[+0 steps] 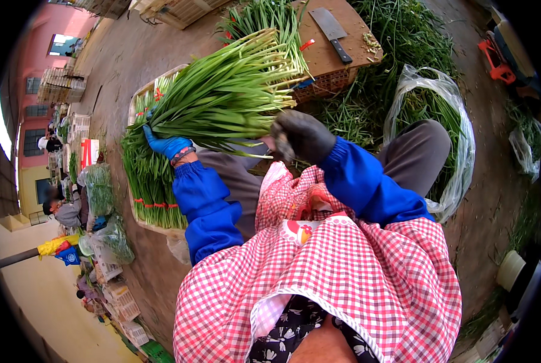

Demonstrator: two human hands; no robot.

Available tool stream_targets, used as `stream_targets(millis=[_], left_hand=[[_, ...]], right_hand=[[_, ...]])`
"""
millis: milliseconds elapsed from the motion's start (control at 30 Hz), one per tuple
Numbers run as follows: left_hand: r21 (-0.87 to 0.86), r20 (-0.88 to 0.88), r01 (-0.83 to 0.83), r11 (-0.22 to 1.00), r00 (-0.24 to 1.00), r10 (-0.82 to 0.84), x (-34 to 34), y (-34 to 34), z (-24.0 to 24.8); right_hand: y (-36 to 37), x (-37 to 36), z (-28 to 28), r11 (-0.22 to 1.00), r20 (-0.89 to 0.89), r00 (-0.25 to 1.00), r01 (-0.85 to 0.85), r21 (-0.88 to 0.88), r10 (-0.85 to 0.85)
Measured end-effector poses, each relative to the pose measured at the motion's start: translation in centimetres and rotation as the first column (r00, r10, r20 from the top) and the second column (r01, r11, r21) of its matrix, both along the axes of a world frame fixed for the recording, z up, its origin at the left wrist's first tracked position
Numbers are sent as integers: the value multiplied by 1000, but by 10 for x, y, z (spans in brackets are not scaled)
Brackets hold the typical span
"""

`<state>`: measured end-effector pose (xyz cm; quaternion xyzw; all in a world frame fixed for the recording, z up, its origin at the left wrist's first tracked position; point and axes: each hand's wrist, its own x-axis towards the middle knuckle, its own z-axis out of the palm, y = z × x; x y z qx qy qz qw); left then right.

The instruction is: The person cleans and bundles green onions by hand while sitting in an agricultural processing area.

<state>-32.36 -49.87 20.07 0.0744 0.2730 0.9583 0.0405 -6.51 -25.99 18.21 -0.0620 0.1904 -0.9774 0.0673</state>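
Observation:
My left hand, in a blue glove, grips the leafy end of a large bunch of long flat green leaves, which look like garlic chives. The bunch is held aslant, its pale cut stems pointing right. Beside those stem ends is my right hand in a dark glove, its fingers smeared by motion. Under and left of the held bunch stands a pale crate packed with bundles of the same greens, bound with red ties.
Ahead, a wooden board on a crate carries a cleaver and another tied bundle. Loose greens heap at its right. A clear plastic bag of greens stands by my right knee. Other people sit far left.

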Motion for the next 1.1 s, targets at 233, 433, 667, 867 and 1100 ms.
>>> stream_targets(millis=[233, 433, 667, 867, 1100], left_hand=[[-171, 105, -269, 948, 952, 289, 23, 8, 33], [-9, 87, -172, 985, 981, 172, 7, -14, 21], [-116, -53, 78, 990, 995, -85, 4, 0, 20], [-96, -105, 222, 970, 967, -231, 16, 11, 38], [-235, -9, 87, 968, 996, -92, 25, 32, 47]], right_hand=[[71, 66, -22, 407, 351, 935, -343, 847, 58], [59, 55, 20, 341, 150, 947, -46, 939, -285], [28, -13, 27, 577, 275, 890, -16, 817, -363], [22, -31, -1, 662, 286, 938, -88, 744, -197], [26, -16, 3, 267, 283, 953, -246, 932, -107]])
